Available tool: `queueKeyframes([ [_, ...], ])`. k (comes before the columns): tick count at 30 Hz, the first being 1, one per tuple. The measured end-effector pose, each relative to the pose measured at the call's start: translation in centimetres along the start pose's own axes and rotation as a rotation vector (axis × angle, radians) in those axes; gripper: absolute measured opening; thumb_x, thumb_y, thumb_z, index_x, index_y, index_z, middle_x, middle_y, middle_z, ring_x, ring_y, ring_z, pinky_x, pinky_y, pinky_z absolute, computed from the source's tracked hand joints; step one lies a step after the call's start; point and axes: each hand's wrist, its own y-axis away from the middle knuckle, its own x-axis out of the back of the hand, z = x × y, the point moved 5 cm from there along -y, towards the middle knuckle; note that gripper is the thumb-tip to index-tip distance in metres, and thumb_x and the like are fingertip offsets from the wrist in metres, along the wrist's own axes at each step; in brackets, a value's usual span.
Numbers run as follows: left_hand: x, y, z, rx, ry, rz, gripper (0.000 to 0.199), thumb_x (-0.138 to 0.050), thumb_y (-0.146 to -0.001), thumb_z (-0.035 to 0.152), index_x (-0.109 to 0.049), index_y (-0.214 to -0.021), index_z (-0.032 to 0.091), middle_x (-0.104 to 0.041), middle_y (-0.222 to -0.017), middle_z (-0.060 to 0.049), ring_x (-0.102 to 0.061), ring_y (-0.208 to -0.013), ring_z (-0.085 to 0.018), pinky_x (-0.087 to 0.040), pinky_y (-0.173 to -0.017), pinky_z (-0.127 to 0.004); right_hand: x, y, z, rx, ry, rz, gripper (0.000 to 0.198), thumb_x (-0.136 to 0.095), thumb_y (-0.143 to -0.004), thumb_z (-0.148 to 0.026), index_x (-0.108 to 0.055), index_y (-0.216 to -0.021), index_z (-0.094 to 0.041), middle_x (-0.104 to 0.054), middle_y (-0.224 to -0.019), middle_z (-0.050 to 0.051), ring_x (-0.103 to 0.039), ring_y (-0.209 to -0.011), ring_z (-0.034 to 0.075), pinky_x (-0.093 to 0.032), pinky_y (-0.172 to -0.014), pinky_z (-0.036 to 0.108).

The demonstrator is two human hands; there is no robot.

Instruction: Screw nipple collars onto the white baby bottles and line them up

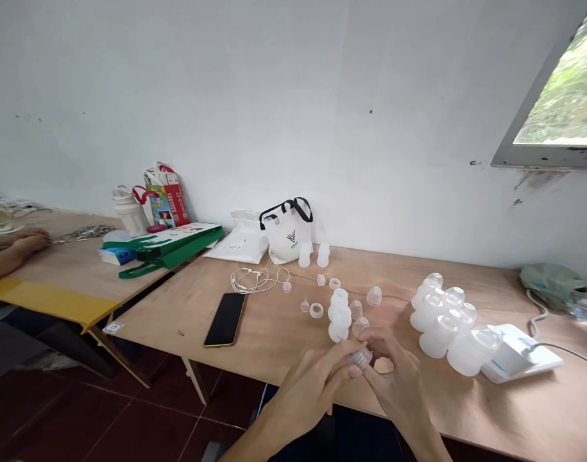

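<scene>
Just above the table's front edge, my left hand (313,380) grips a small clear ribbed plastic bottle collar (359,357) between thumb and fingers. From the other side, the thumb and fingers of my right hand (395,371) are closed on the same collar. Beyond my hands stand several frosted bottle bodies (339,314). Clear domed caps (360,326) lie close to them. To their left are a loose ring (316,310) and a small nipple piece (305,305). Another ring (335,283) and a domed cap (374,296) lie farther back.
Several capped bottles (440,343) stand at right beside a white box with a cable (512,359). A phone (224,319), white earphones (255,280) and a white bag (289,237) are at left. At the far-left table, another person's hand (31,242) rests near metal pieces (92,231).
</scene>
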Motion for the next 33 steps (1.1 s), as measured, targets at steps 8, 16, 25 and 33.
queueKeyframes([
  [8,0.5,0.0,0.2,0.015,-0.021,-0.044,0.044,-0.04,-0.107,0.052,-0.056,-0.142,0.032,-0.073,-0.09,0.003,-0.052,-0.047,-0.009,-0.046,-0.06,-0.021,-1.1,0.8,1.1,-0.076,0.004,-0.036,0.007,-0.064,-0.089,-0.03,-0.063,-0.095,-0.027,-0.077,-0.081,-0.002,-0.071,-0.062,0.015,-0.055,-0.053,0.024],
  [16,2.0,-0.2,0.5,0.031,-0.095,0.013,0.037,-0.043,-0.106,0.047,-0.06,-0.135,0.03,-0.07,-0.086,0.002,-0.057,-0.062,-0.013,-0.042,-0.061,-0.023,-1.8,0.3,0.8,-0.264,-0.071,-0.26,0.019,-0.061,-0.095,-0.041,-0.067,-0.106,-0.027,-0.077,-0.08,-0.001,-0.07,-0.062,0.016,-0.054,-0.051,0.024],
  [25,1.9,-0.5,0.0,-0.016,-0.201,0.106,0.035,-0.035,-0.109,0.034,-0.061,-0.132,0.028,-0.064,-0.068,0.006,-0.054,-0.055,-0.013,-0.04,-0.064,-0.024,-1.9,0.9,0.5,-0.138,0.097,-0.156,0.023,-0.057,-0.099,-0.045,-0.072,-0.106,-0.029,-0.076,-0.073,-0.003,-0.065,-0.052,0.014,-0.054,-0.054,0.025],
  [33,1.6,-0.8,-1.1,-0.062,-0.237,0.19,0.034,-0.037,-0.107,0.029,-0.066,-0.124,0.028,-0.076,-0.093,0.002,-0.067,-0.073,-0.014,-0.044,-0.07,-0.023,-2.6,1.3,0.7,-0.156,0.092,-0.17,0.023,-0.054,-0.101,-0.044,-0.07,-0.099,-0.027,-0.077,-0.074,-0.003,-0.068,-0.055,0.013,-0.052,-0.052,0.022],
])
